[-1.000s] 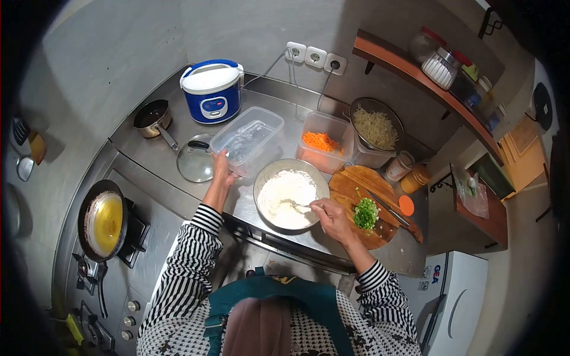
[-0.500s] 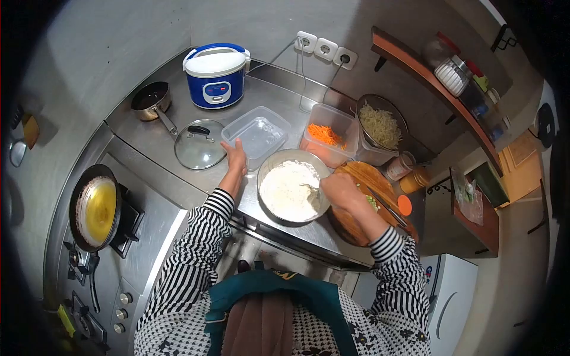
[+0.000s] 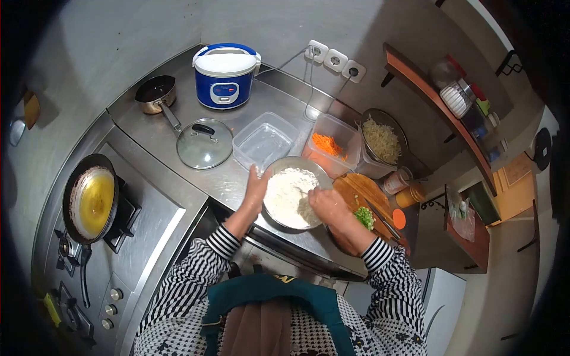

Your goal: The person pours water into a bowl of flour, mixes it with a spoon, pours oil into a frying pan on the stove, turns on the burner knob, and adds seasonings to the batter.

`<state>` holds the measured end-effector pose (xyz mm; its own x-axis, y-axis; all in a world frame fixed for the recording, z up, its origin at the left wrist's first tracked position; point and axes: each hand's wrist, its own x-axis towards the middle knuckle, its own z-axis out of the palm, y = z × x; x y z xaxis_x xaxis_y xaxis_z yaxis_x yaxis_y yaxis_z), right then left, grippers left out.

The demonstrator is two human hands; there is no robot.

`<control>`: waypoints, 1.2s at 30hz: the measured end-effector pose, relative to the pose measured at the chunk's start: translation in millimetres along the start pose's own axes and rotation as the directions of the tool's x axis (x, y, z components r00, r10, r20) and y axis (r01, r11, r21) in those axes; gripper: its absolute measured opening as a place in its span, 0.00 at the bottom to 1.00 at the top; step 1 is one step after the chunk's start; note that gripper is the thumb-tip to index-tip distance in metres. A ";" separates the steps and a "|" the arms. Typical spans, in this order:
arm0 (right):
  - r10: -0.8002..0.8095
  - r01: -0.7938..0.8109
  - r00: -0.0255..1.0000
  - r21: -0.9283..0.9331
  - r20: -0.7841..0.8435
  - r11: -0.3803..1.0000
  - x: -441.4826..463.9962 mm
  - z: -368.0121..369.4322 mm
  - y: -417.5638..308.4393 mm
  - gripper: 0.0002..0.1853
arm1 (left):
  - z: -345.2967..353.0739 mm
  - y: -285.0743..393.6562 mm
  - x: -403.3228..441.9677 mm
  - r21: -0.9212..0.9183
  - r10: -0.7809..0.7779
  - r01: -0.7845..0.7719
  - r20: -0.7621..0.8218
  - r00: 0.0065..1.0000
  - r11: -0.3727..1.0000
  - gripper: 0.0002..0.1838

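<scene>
My left hand is at the left rim of a round metal bowl, fingers apart and holding nothing. White flour mixture fills much of the bowl. At the bowl's right side, my right hand is closed round a spoon, which is mostly hidden by the fingers and dips into the mixture. Behind the bowl stands a clear plastic container with nothing visible inside but some wetness. Shredded carrot lies in another plastic tub. Chopped green onion sits on a round wooden board beside a knife.
A pan of oil sits on the stove at left. Behind are a saucepan, a glass lid and a blue rice cooker. A strainer of pale shreds and jars stand at right, below a shelf.
My left hand has left the clear container and moved right to the bowl's rim. My right hand has moved the spoon within the mixture. The camera view has shifted slightly.
</scene>
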<state>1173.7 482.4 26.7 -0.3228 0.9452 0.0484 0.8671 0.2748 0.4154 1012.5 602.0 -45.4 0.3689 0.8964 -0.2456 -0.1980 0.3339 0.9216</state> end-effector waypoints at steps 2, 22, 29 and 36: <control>-0.004 0.001 1.000 0.105 0.021 0.994 -2.7 -8.7 -15.9 0.04 | -0.8 -9.8 -0.7 0.036 0.086 -0.088 0.058 0.995 0.995 0.29; 0.059 -0.061 0.997 0.065 0.040 0.996 -1.8 6.0 -8.5 0.04 | -8.9 -11.7 -4.3 0.785 0.415 -0.310 0.075 0.907 0.536 0.21; -0.110 0.086 0.992 0.314 0.059 0.946 -30.3 -25.0 -14.0 0.04 | -1.6 -15.4 -15.3 0.688 0.465 -0.341 0.006 0.885 0.640 0.29; 0.072 -0.075 0.997 0.151 0.022 0.986 -11.2 4.7 2.9 0.04 | -2.4 -14.8 -15.0 0.692 0.435 -0.317 0.004 0.901 0.649 0.30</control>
<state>1181.7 473.5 23.2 -0.2512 0.9662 0.0586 0.9362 0.2271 0.2682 1007.7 584.3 -56.1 0.2502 0.9512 0.1808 0.3830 -0.2688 0.8838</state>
